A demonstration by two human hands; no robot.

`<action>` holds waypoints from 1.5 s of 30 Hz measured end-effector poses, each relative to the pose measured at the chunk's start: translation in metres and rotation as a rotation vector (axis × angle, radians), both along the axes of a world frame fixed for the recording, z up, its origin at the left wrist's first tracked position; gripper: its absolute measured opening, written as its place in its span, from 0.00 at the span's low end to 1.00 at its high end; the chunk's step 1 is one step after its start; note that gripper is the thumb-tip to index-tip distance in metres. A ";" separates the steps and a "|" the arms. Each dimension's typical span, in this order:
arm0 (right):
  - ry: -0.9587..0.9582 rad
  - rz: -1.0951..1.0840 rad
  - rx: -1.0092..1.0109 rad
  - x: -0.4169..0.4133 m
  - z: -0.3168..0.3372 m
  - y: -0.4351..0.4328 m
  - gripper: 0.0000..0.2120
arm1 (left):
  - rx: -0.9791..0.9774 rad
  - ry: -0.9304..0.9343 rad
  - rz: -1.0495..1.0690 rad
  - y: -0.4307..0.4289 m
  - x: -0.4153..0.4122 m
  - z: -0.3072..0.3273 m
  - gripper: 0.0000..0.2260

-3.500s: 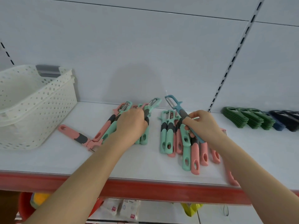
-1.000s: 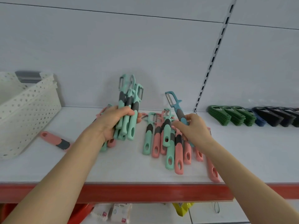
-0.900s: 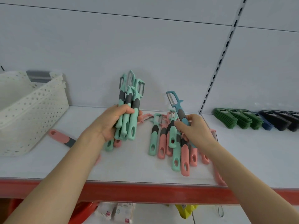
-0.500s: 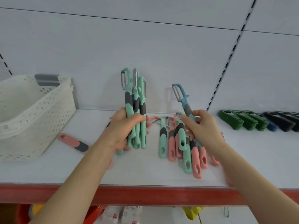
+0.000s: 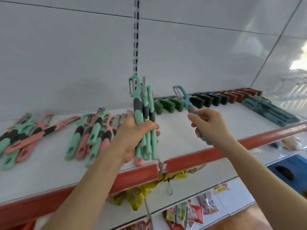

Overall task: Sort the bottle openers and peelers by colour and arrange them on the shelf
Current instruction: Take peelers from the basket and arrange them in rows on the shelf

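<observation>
Bundle: mint peelers (image 5: 144, 113), several held upright as one sheaf with blades up, in the air above the shelf (image 5: 179, 130) front.
Left grip: left hand (image 5: 132, 138) clenched round the sheaf's handles. A pink handle (image 5: 138, 161) shows under the fist; held or lying on the shelf, I cannot tell.
Right grip: right hand (image 5: 209, 126) grasps one blue peeler (image 5: 184, 99) by its lower handle, blade tilted up and left, over bare shelf.
Unsorted: pile (image 5: 93, 131) of mint and pink peelers lies mixed to the left, and a second heap (image 5: 25, 130) lies further left.
Sorted: green openers (image 5: 167, 105), black openers (image 5: 209, 99) and brown openers (image 5: 237, 95) run along the back. The teal peelers (image 5: 272, 110) lie at the far right.
Risk, slip: the sheaf is thick for one fist, so an outer peeler could slide out and drop past the edge.
Risk, knock: setting the sheaf down near the green openers could topple that row.
Risk, colour: blue is close to teal, so a misplaced piece is likely.
Risk, blades: bare edges sit close together between the two hands.
Surface: white, smooth and faintly glossy with a red lip (image 5: 199, 156); handles would probably skid on it.
Room: white back panel (image 5: 66, 55) with a slotted upright (image 5: 136, 39). Packets (image 5: 191, 213) sit on the shelf below, with a blue crate (image 5: 289, 170) at lower right.
</observation>
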State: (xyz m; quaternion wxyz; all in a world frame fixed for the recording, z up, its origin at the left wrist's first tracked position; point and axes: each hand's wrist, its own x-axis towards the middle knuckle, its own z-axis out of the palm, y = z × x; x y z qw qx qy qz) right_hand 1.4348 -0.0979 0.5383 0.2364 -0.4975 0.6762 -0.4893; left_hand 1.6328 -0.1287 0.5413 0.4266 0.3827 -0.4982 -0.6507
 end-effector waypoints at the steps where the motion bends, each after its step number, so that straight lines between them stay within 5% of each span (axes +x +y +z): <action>1: 0.019 -0.024 0.008 -0.026 0.000 0.011 0.06 | 0.011 -0.003 -0.031 0.005 -0.026 -0.003 0.05; 12: 0.319 -0.353 0.094 -0.289 0.000 0.115 0.10 | 0.056 -0.081 -0.207 0.053 -0.287 -0.016 0.01; 28: 0.513 -0.365 0.132 -0.427 -0.002 0.016 0.11 | 0.063 -0.082 -0.053 -0.014 -0.431 -0.032 0.02; 34: 0.708 -0.246 0.293 -0.455 -0.020 -0.016 0.14 | 0.066 -0.129 0.067 -0.018 -0.450 -0.038 0.02; 37: 0.748 -0.180 0.220 -0.461 -0.017 -0.014 0.15 | 0.026 -0.144 0.165 -0.014 -0.457 -0.040 0.04; 40: 0.616 -0.022 -0.009 -0.454 -0.003 -0.014 0.13 | -0.030 -0.151 0.253 -0.007 -0.462 -0.038 0.06; 45: 0.349 0.413 0.053 -0.419 0.004 -0.024 0.13 | -0.147 -0.223 0.365 0.001 -0.464 -0.035 0.13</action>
